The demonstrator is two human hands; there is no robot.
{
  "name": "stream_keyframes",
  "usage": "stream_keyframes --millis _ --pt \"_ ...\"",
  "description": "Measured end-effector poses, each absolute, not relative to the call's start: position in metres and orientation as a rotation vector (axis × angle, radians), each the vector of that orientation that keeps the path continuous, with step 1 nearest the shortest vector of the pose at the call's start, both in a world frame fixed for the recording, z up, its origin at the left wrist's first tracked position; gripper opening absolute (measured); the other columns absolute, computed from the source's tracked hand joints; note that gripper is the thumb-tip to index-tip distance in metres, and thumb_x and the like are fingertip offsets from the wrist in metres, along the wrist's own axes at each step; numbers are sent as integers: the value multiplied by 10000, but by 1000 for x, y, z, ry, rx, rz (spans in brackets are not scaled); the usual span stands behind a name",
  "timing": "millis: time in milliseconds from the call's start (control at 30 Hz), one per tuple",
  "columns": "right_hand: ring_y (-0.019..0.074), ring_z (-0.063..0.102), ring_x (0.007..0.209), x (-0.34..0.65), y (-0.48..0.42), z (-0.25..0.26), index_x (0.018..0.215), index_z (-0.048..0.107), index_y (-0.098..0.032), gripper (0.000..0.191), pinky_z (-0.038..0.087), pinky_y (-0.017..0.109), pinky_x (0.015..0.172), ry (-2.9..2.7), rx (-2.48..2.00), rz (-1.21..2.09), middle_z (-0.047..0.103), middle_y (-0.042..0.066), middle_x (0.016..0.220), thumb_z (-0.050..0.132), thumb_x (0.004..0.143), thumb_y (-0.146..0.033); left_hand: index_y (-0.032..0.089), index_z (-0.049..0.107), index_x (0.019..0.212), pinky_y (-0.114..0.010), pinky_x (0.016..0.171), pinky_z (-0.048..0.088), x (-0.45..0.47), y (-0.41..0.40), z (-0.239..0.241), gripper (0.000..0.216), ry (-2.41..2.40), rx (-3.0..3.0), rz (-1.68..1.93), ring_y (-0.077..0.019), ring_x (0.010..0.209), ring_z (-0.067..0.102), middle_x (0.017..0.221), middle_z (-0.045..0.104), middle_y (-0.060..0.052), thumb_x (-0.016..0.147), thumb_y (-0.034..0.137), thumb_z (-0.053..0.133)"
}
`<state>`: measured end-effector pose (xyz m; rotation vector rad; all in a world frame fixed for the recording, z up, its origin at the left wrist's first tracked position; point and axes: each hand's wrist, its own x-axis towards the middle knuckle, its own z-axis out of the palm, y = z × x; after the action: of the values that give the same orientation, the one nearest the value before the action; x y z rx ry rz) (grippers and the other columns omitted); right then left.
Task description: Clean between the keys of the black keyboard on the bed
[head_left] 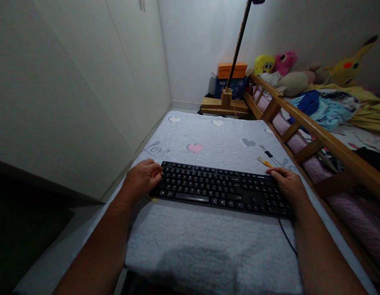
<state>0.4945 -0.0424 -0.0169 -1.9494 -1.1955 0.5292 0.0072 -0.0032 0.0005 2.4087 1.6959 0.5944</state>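
Left grip (144, 178), right grip (287, 185) — keyboard (219, 188), lengthwise between

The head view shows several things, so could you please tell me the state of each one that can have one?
Keyboard: keys up, held at both ends
Left hand: closed on the keyboard's left end
Right hand: closed on its right end
Cable: hanging loose or lying, cannot tell
Brush: lying down, partly hidden
Heart-patterned cloth: spread out
Orange box: stacked on the blue box
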Motion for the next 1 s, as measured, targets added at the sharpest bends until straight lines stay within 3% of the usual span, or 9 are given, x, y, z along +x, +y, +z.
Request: stream_keyframes --millis 133,367,700,1000 --pt "208 586 653 495 -42 -18 815 778 -191 323 437 328 644 -1188 -1963 539 653 19 622 640 690 -455 198 713 779 -296 675 438 8 -3 1 178 1703 2405 665 -187 756 602 826 642 -40 824 260 552" --pt "211 596 697 494 -42 -18 796 776 -192 325 446 336 690 -1193 -1950 507 699 33 717 634 678 -460 209 739 920 -306 777 504 44 -13 -2 195 1303 2458 906 -183 868 631 908 682 -46 934 256 550" --pt "227 623 777 493 -42 -16 787 774 -198 308 453 336 733 -1193 -1946 489 741 42 802 632 680 -450 202 737 916 -327 751 504 73 -12 -8 194 1195 2652 752 -194 844 604 900 667 -60 962 218 549" --pt "209 592 697 493 -42 -17 777 769 -190 322 439 335 694 -1196 -1929 506 700 32 713 637 672 -464 193 736 902 -323 743 494 59 -11 -6 196 1300 2671 667 -202 844 604 897 666 -67 947 202 545"
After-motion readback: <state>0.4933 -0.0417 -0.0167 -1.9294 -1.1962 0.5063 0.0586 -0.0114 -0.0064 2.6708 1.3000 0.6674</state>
